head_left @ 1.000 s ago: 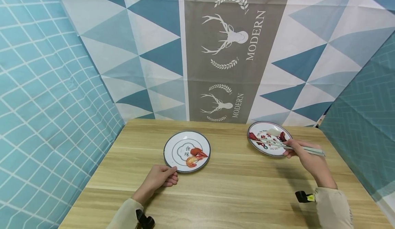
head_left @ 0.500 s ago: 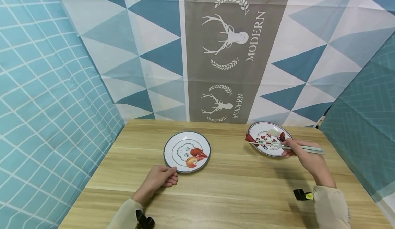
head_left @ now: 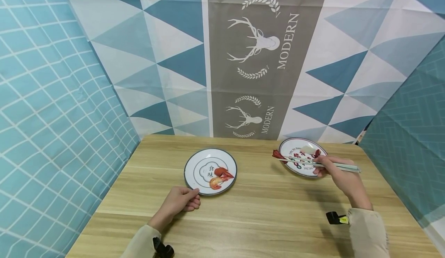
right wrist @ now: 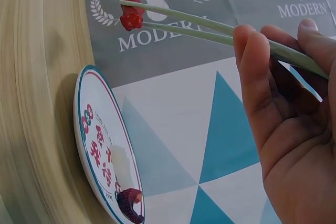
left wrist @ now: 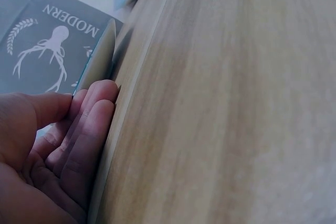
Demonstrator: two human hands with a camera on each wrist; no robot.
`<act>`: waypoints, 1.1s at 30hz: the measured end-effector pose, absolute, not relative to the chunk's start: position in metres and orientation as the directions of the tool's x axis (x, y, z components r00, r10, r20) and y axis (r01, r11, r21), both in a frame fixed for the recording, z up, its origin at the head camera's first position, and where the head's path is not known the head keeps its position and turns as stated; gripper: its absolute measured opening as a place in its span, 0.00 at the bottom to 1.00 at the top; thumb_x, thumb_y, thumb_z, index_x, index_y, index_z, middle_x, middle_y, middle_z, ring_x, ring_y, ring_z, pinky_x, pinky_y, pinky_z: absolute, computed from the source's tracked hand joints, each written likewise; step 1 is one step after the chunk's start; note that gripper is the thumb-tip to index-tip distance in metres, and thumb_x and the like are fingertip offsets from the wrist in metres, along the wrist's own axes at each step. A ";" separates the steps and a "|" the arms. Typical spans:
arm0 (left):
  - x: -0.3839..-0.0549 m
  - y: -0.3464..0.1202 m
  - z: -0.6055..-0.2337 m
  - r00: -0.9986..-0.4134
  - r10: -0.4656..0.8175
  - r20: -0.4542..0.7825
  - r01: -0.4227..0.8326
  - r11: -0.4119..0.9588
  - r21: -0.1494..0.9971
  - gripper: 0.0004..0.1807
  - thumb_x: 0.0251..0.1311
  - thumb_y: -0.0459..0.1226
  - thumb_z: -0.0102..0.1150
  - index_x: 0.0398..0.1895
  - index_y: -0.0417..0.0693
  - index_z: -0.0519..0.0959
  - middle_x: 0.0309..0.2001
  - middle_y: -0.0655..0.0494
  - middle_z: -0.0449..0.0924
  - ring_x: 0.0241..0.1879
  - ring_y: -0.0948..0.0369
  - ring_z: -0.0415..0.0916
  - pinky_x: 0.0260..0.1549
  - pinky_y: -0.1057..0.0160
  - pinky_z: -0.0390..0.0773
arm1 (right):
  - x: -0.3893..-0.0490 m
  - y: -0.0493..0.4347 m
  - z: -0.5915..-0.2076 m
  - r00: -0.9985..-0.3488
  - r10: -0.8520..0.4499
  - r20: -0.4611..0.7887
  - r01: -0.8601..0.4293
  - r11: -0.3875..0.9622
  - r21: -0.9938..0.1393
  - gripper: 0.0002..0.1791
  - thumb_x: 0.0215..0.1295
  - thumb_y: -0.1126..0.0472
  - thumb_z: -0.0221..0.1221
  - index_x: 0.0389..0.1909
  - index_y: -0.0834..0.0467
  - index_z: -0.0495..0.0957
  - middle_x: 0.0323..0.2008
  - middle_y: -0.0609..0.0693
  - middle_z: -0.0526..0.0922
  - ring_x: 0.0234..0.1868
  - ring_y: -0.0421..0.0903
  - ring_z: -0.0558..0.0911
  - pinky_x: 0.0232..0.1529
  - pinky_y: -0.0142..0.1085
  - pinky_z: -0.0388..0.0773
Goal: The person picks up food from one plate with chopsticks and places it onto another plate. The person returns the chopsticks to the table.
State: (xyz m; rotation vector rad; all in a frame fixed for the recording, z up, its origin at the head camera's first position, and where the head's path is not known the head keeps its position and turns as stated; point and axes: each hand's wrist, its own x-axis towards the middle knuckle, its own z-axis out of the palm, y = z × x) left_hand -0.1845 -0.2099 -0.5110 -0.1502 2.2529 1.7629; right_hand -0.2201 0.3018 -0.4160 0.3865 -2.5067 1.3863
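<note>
Chopsticks (right wrist: 194,31), pale green, are gripped in my right hand (head_left: 342,177). Between their tips a glossy red piece of food (right wrist: 131,12) is pinched, held in the air just off the left rim of the right plate (head_left: 293,144). A dark red curled piece (right wrist: 129,204) and a pale flat piece (right wrist: 122,166) lie on that plate. My left hand (head_left: 181,200) pinches the near rim of the left plate (head_left: 194,165) between thumb and fingers. A shrimp (head_left: 218,182) and a red piece (head_left: 223,171) rest on the left plate's right side.
Both plates stand on a wooden table (head_left: 250,219), towards its back edge. A patterned cloth (head_left: 243,57) with deer heads hangs behind it. Blue tiled-print sheets close off the left and right sides. Bare wood lies between the plates.
The chopsticks have lifted the red piece off the right plate and carried it left past the rim, my right hand shifting slightly left too. The left hand stays still on its plate.
</note>
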 end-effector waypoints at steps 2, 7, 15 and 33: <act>-0.184 -0.210 -0.511 -0.957 0.089 -0.277 -0.247 0.251 0.936 0.21 0.73 0.46 0.59 0.36 0.33 0.85 0.28 0.52 0.88 0.26 0.64 0.86 0.30 0.66 0.89 | -0.221 0.301 -0.416 -0.934 -0.112 0.340 -0.347 0.516 -0.783 0.22 0.82 0.55 0.50 0.49 0.71 0.83 0.29 0.47 0.90 0.30 0.39 0.87 0.34 0.28 0.86; -0.184 -0.210 -0.511 -0.958 0.090 -0.273 -0.243 0.255 0.936 0.22 0.73 0.46 0.59 0.36 0.33 0.85 0.28 0.52 0.88 0.26 0.63 0.86 0.30 0.66 0.89 | -0.222 0.298 -0.416 -0.928 -0.118 0.353 -0.361 0.512 -0.779 0.22 0.82 0.55 0.50 0.48 0.71 0.83 0.29 0.48 0.90 0.29 0.41 0.87 0.35 0.28 0.86; -0.184 -0.210 -0.512 -0.958 0.090 -0.271 -0.241 0.251 0.938 0.22 0.73 0.47 0.59 0.36 0.33 0.85 0.28 0.52 0.88 0.26 0.63 0.86 0.30 0.66 0.89 | -0.221 0.295 -0.416 -0.918 -0.128 0.376 -0.388 0.494 -0.779 0.21 0.83 0.57 0.49 0.47 0.71 0.84 0.29 0.50 0.89 0.29 0.43 0.87 0.34 0.32 0.87; -0.184 -0.210 -0.511 -0.957 0.091 -0.274 -0.245 0.248 0.937 0.22 0.73 0.47 0.59 0.36 0.33 0.85 0.28 0.51 0.88 0.26 0.63 0.86 0.29 0.66 0.89 | -0.224 0.287 -0.418 -0.924 -0.131 0.360 -0.377 0.476 -0.795 0.22 0.82 0.56 0.50 0.47 0.72 0.83 0.28 0.49 0.89 0.29 0.40 0.88 0.34 0.30 0.87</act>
